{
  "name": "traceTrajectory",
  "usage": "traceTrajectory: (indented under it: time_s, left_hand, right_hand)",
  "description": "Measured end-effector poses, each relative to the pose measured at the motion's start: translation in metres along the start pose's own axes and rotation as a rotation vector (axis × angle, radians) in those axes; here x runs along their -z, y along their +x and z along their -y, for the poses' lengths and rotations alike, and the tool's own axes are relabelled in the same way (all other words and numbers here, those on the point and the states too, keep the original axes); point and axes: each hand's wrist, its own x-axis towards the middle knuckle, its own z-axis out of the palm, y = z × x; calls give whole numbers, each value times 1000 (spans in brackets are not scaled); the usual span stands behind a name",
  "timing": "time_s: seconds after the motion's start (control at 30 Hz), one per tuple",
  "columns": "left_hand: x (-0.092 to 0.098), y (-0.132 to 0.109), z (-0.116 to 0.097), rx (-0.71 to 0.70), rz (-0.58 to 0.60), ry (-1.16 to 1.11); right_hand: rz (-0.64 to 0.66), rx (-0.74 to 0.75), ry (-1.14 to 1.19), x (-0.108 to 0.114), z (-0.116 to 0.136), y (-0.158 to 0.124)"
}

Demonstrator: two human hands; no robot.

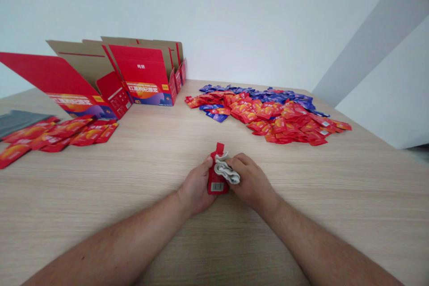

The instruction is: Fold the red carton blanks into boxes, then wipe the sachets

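My left hand (198, 187) grips a small red sachet (217, 187) by its left side, thumb on top. The sachet's barcode side faces up, and its narrow spout end points away from me. In my right hand (250, 178) is a folded whitish cloth (228, 170), pinched between thumb and fingers. That cloth lies against the sachet's upper face and hides part of it. Both hands are close together over the middle of the table (161, 156).
Several open red cartons (140, 76) stand at the back left. In front of them lie red sachets (80, 132) in overlapping rows, beside a grey flat item (20, 120). Across the back right spreads a heap of red sachets (288, 120), with blue sachets (275, 94) behind it.
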Motion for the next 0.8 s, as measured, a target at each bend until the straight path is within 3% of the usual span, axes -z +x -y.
traceTrajectory:
  time_s: [0.13,0.27,0.4,0.53,0.67,0.8]
  left_hand:
    - [4,0,1,53,53,29]
    - [5,1,3,-2,37,16]
    - [3,0,6,15,61,60]
    - [-1,1,11,-67,68,84]
    - [0,2,12,-57,116,118]
    - [3,0,10,14,117,145]
  right_hand:
    - [64,158,11,1,2,-1]
    - [-44,-13,2,2,2,-1]
    - [2,134,-2,5,3,-1]
    - [-155,-32,10,9,1,-1]
    - [-150,73,34,12,-2,0]
    - [-298,-41,-8,15,-9,2]
